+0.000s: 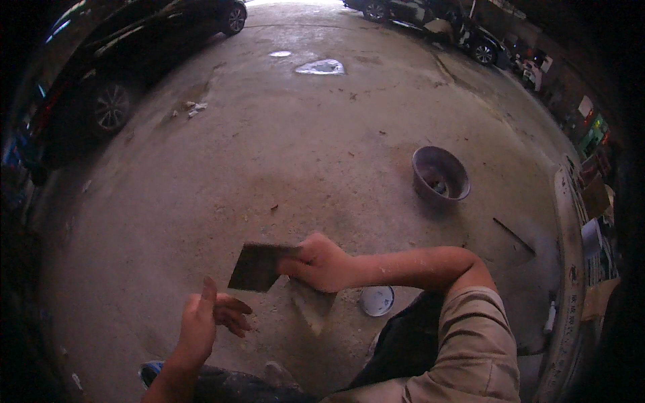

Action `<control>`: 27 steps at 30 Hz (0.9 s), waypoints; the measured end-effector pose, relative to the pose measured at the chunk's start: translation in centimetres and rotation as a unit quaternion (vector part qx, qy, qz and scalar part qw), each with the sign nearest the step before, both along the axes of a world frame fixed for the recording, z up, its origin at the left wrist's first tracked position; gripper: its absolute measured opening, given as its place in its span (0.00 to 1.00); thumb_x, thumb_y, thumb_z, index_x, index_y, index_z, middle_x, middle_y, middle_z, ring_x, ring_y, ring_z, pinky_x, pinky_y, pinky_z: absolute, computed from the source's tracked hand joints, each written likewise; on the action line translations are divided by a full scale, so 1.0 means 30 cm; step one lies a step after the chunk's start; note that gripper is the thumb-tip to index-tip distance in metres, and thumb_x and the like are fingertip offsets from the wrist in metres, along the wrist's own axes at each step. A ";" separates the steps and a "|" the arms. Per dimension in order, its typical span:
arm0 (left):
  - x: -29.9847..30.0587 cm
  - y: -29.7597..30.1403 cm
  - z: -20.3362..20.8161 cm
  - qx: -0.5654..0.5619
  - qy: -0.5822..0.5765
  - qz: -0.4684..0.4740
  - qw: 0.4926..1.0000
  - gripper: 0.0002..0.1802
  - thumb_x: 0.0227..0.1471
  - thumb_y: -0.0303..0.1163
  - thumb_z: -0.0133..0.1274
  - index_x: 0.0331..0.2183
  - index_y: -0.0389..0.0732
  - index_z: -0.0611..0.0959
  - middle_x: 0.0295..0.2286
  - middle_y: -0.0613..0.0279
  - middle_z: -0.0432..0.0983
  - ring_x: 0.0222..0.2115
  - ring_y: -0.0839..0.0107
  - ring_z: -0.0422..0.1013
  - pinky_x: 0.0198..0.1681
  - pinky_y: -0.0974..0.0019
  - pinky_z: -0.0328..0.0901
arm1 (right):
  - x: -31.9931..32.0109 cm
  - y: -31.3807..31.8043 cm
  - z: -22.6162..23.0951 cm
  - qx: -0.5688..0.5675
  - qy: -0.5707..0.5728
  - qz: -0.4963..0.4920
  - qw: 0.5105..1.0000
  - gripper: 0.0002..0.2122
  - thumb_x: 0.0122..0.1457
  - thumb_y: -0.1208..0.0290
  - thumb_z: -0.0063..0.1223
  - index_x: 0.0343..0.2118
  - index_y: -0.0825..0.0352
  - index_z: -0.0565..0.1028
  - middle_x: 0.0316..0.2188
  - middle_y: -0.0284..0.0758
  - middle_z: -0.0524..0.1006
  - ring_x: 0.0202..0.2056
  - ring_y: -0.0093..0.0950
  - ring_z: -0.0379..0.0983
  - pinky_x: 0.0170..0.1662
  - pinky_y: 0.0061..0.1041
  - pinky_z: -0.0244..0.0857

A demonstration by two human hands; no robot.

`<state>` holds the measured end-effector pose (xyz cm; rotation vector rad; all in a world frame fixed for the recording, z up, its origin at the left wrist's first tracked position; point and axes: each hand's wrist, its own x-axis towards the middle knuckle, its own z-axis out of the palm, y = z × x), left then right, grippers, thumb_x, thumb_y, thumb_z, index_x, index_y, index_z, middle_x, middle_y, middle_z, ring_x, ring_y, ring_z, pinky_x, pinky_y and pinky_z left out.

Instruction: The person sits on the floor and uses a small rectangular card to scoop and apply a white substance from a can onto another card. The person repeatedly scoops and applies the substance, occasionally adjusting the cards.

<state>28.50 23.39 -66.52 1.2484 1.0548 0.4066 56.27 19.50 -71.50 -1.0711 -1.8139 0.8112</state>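
My right hand is closed on one end of a flat dark rectangular sheet, which sticks out to the left; its exact kind is hard to make out in this light. Below that hand a paler, pointed flat piece shows, and I cannot tell whether the same hand holds it. To the left, my left hand is held up with its fingers apart, holding nothing, a short way from the dark sheet's lower corner. A small round white-topped tub or lid sits on the floor just right of the pointed piece.
Ahead on the concrete floor stands a round purplish bucket with something inside. A thin dark stick lies farther right. A dark car is parked at left, others at far right. Boxes and clutter line the right edge.
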 end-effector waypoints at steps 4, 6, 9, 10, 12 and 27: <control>0.019 -0.022 0.007 -0.130 -0.058 -0.056 0.988 0.36 0.67 0.58 0.39 0.41 0.30 0.81 0.30 0.48 0.81 0.29 0.61 0.79 0.34 0.62 0.72 | -0.013 -0.019 0.004 0.216 -0.215 0.049 0.951 0.23 0.60 0.65 0.57 0.59 0.52 0.75 0.21 0.33 0.78 0.22 0.32 0.77 0.24 0.29 0.66; 0.034 -0.042 -0.023 -0.162 -0.108 -0.053 0.979 0.34 0.66 0.58 0.42 0.43 0.33 0.82 0.33 0.52 0.82 0.33 0.66 0.79 0.38 0.67 0.71 | -0.019 -0.034 0.007 0.287 -0.321 0.082 0.899 0.27 0.56 0.67 0.60 0.61 0.51 0.73 0.21 0.29 0.78 0.23 0.24 0.77 0.25 0.24 0.68; 0.044 -0.029 -0.067 -0.111 -0.050 0.017 0.992 0.25 0.66 0.51 0.48 0.41 0.35 0.82 0.34 0.60 0.81 0.32 0.72 0.76 0.37 0.68 0.70 | -0.014 -0.041 0.016 0.245 -0.330 0.112 0.905 0.32 0.54 0.66 0.61 0.65 0.50 0.69 0.20 0.27 0.76 0.23 0.25 0.77 0.24 0.24 0.67; 0.035 -0.025 -0.066 -0.113 -0.077 0.010 0.991 0.23 0.66 0.48 0.49 0.41 0.35 0.82 0.35 0.61 0.81 0.34 0.73 0.76 0.39 0.68 0.69 | -0.012 -0.039 0.021 0.215 -0.346 0.107 0.907 0.32 0.54 0.66 0.61 0.64 0.50 0.69 0.20 0.27 0.76 0.22 0.25 0.76 0.24 0.24 0.67; 0.029 -0.013 -0.062 -0.131 -0.150 0.004 0.980 0.19 0.66 0.43 0.50 0.41 0.35 0.81 0.37 0.62 0.81 0.39 0.74 0.76 0.43 0.69 0.68 | -0.005 -0.031 0.030 0.165 -0.371 0.095 0.909 0.31 0.55 0.65 0.60 0.64 0.50 0.69 0.19 0.28 0.76 0.21 0.26 0.76 0.25 0.26 0.68; 0.024 0.011 0.027 0.020 -0.035 0.000 0.999 0.17 0.67 0.39 0.50 0.45 0.34 0.81 0.38 0.61 0.81 0.39 0.75 0.76 0.46 0.70 0.69 | 0.285 0.209 -0.279 -0.511 -0.106 -0.176 0.835 0.23 0.64 0.57 0.54 0.56 0.66 0.75 0.38 0.40 0.81 0.36 0.30 0.76 0.47 0.33 0.68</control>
